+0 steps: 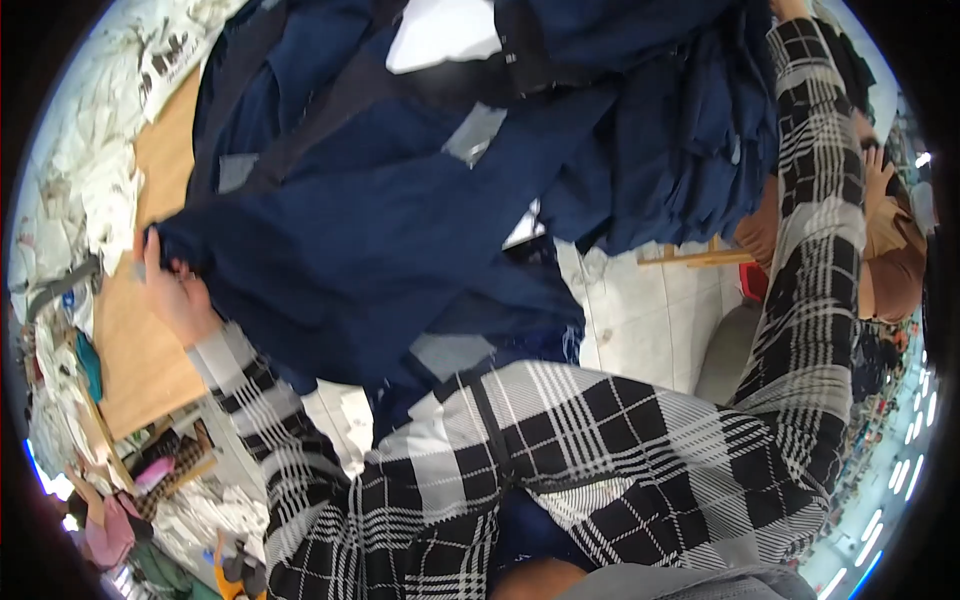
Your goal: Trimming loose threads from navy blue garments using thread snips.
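A large navy blue garment with darker bands and pale grey patches hangs spread in front of me. My left hand pinches its left corner, fingers closed on the cloth. At the upper right, my right arm reaches far forward, and only a sliver of my right hand shows at the picture's rim beside more navy cloth. Its fingers are out of sight. Folded layers of navy fabric bunch at the right, below that forearm. A white piece shows between the dark bands at the top.
A tan wooden tabletop lies at the left, with heaped white cloth along its far side. Other people are nearby, one in brown at the right and one in pink at the lower left. Pale floor tiles show below the fabric.
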{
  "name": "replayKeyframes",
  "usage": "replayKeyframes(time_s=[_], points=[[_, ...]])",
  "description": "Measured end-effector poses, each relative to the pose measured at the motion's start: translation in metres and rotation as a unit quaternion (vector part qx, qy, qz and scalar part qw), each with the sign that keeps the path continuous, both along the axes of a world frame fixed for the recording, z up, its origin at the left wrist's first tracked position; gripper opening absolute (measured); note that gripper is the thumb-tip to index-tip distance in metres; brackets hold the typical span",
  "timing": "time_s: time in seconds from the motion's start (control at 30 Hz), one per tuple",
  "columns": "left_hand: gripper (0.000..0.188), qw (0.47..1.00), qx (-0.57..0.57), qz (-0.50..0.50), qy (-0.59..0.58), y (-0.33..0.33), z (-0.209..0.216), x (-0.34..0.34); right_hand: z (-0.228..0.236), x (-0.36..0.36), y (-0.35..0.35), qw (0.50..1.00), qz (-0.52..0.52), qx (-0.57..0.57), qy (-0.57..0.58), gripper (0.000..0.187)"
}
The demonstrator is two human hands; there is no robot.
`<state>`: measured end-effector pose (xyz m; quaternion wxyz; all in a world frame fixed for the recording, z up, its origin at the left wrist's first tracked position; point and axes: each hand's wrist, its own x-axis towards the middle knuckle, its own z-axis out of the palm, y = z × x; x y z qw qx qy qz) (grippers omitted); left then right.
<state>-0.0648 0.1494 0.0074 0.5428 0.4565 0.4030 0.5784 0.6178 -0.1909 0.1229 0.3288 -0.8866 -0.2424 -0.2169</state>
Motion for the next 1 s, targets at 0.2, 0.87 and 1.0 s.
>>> replayKeyframes(time_s=[0.2,0.87,1.0], points=[[0.042,0.953,0.046,-0.140,0.266,-0.023,0.026,0.012,-0.048,-0.114,0.064,0.883,0.244,-0.378,0.132,0.060],[0.029,0.717,0.343,-0.526,0.303,-0.155,0.011,0.129,-0.398,-0.444,-0.192,0.439,-0.115,0.314,0.834,0.048],[0.029,0.761,0.383,-0.374,0.367,-0.133,0.004,0.110,-0.391,-0.447,-0.159,0.584,-0.052,0.405,0.702,0.023]])
